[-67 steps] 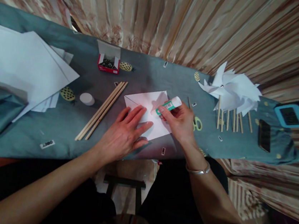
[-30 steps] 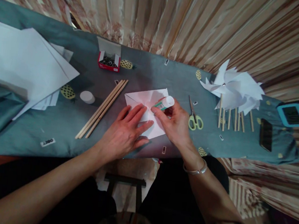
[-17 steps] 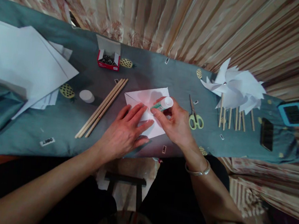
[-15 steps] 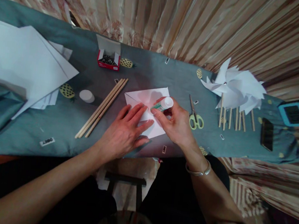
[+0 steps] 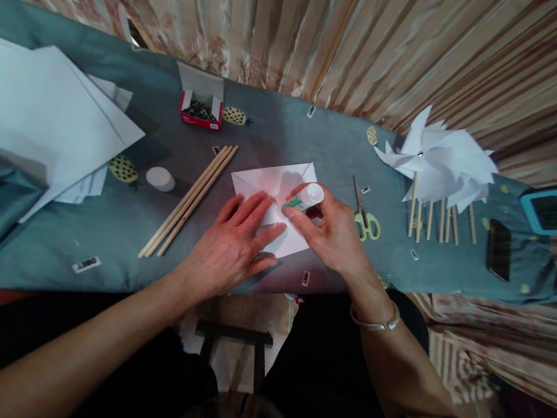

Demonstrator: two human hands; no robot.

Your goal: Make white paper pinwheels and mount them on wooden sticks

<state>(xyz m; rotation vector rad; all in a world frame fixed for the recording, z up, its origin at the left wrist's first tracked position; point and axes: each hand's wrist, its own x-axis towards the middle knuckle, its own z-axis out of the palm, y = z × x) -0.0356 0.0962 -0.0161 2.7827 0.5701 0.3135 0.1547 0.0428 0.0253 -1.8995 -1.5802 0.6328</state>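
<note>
A square of white paper (image 5: 256,178) with cut or creased diagonals lies on the cloth in front of me. My left hand (image 5: 231,244) rests on its lower left part, fingers spread and flat. Pinched in my right hand (image 5: 333,232) is a glue stick (image 5: 303,200), white and green, tilted over the middle of the paper; its lower tip is hidden by my fingers. A white cap (image 5: 160,179) sits to the left. Between it and the paper lie a few thin wooden sticks (image 5: 191,202). Scissors (image 5: 367,224) with pale green handles lie just right of my right hand.
White paper sheets (image 5: 44,102) are piled at the left. An open red box (image 5: 199,118) of small dark pieces stands at the back. White paper pinwheels (image 5: 442,160) on sticks lie at the right, beside a phone (image 5: 499,251) and a blue-framed device (image 5: 552,212). A curtain (image 5: 299,30) hangs behind.
My right hand has shifted slightly to the right and down with the glue stick over the paper. My left hand stays in place on the sheet.
</note>
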